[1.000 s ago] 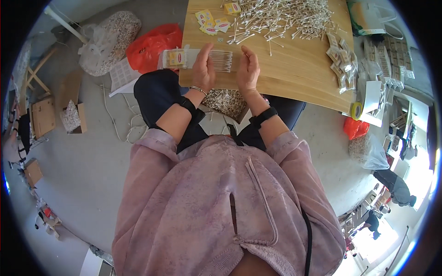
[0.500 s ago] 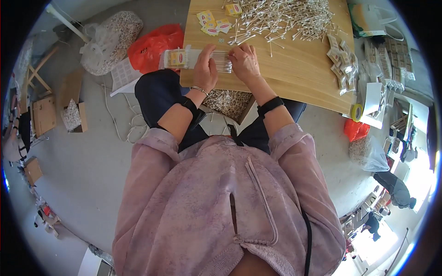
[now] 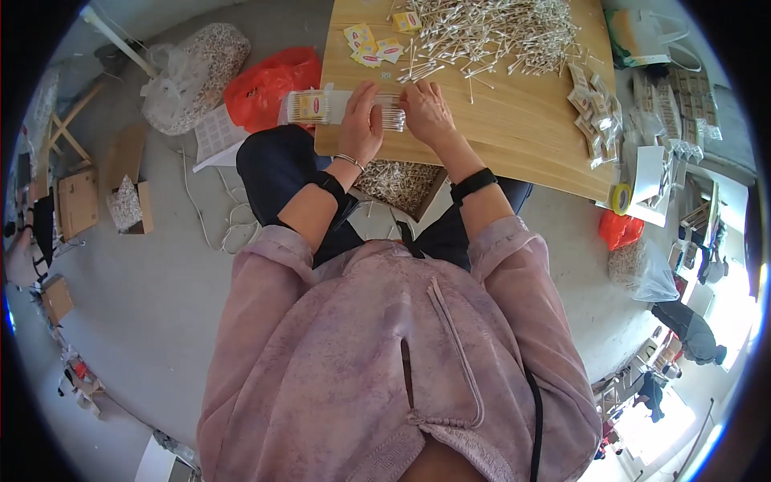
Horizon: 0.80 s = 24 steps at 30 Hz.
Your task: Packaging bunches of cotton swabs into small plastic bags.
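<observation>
In the head view, the left hand (image 3: 361, 128) curves over a row of cotton swabs (image 3: 393, 120) at the worktop's (image 3: 514, 149) near left; the right hand (image 3: 430, 114) is at the row's right end. I cannot tell whether either grip is clenched. A swab packet (image 3: 308, 105) lies left.

Glossy plastic packet (image 3: 308, 107), smooth wooden table (image 3: 514, 128), cloth shirt (image 3: 345, 337)

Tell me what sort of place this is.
Probably a packing workshop: loose cotton swabs lie heaped on a wooden table near small packets, and a large stuffed bag rests on the floor.
</observation>
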{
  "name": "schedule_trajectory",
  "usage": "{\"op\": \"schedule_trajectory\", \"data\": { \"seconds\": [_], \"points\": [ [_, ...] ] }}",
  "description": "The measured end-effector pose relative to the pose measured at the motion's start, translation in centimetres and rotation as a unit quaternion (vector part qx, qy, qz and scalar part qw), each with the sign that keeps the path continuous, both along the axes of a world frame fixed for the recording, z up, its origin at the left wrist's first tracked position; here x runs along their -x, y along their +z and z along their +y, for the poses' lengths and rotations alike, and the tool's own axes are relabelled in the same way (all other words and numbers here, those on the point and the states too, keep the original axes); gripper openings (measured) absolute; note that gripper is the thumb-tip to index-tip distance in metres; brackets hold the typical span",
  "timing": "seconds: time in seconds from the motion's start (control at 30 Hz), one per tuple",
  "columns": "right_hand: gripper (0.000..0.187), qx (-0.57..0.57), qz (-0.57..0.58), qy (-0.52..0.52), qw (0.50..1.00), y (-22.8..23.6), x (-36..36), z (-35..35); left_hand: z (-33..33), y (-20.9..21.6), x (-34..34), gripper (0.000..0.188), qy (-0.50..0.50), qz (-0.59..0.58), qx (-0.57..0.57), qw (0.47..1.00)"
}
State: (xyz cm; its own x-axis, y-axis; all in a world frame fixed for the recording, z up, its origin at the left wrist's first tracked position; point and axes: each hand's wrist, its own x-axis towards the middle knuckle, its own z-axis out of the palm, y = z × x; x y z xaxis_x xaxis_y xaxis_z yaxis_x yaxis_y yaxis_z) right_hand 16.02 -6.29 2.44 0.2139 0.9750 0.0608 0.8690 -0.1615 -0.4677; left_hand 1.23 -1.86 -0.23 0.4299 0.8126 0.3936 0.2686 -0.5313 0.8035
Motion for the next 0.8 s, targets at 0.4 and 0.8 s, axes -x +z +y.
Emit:
{"op": "schedule_trajectory", "data": {
  "seconds": [0.4, 0.8],
  "points": [
    [0.015, -0.144, 0.119, 0.053, 0.981, 0.9, 0.0, -0.7, 0.1, -1.1, -0.2, 0.009, 0.013, 0.006, -0.011, 1.000],
    [0.032, -0.087, 0.377, -0.132, 0.913, 0.7, 1.4, -1.2, 0.4, -0.6, -0.4, 0.007, 0.021, -0.019, 0.017, 0.999]
  ]
}}
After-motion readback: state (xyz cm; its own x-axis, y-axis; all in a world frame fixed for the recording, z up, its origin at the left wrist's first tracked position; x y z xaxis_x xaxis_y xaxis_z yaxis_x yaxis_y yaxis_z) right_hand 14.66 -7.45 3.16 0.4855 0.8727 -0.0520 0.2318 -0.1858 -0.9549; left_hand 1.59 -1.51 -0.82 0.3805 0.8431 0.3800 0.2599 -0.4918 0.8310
